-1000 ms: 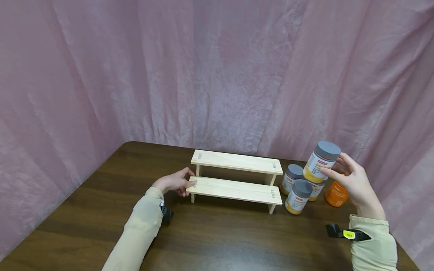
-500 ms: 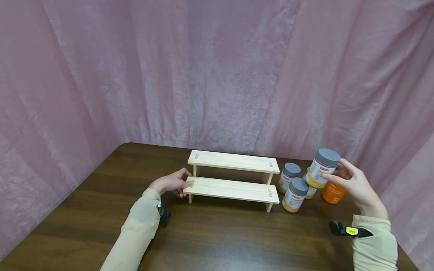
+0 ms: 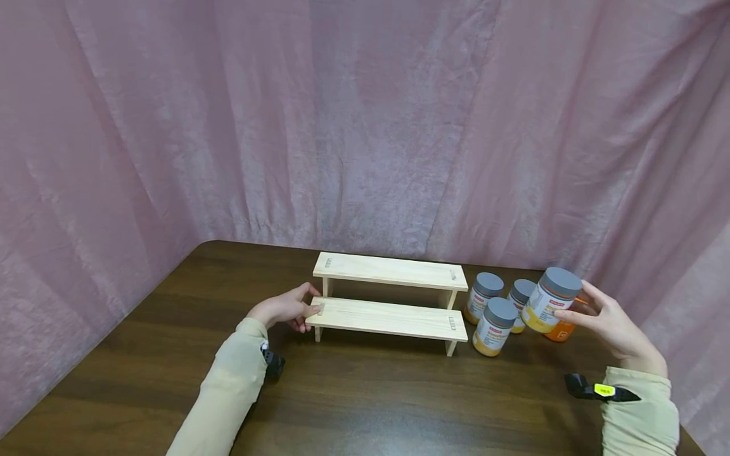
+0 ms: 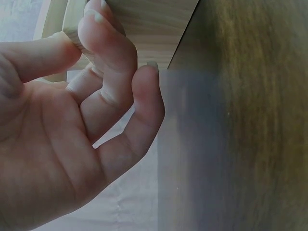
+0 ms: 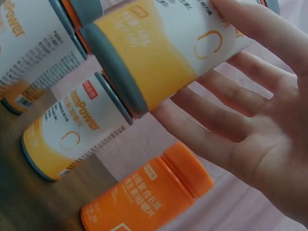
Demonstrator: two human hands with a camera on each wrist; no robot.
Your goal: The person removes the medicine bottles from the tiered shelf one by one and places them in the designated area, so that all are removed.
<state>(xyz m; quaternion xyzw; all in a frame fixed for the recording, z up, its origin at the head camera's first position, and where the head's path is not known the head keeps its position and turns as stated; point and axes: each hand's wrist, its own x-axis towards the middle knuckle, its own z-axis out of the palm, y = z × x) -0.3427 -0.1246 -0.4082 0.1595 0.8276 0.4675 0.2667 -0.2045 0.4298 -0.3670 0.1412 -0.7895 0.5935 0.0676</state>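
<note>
My right hand (image 3: 613, 326) holds a supplement jar (image 3: 551, 300) with a grey lid and a white and yellow label. The jar is tilted and off the table, with the thumb on its near side and fingers behind it. In the right wrist view, an orange bottle (image 5: 149, 192) stands below that hand, and a similar grey-lidded jar (image 5: 74, 127) is close to the held one. At the left end of a two-tier wooden shelf (image 3: 388, 318), my left hand (image 3: 287, 308) pinches the lower board between thumb and fingers. The left wrist view shows the other fingers curled under the board's corner (image 4: 74, 21).
Several grey-lidded jars stand just right of the shelf, the front one (image 3: 493, 327) nearest me. Behind the dark wooden table (image 3: 365, 399) hangs a pink curtain (image 3: 365, 126).
The right hand has moved rightward and down with the jar, from above the back jar to in front of the orange bottle. The left hand keeps its hold on the shelf.
</note>
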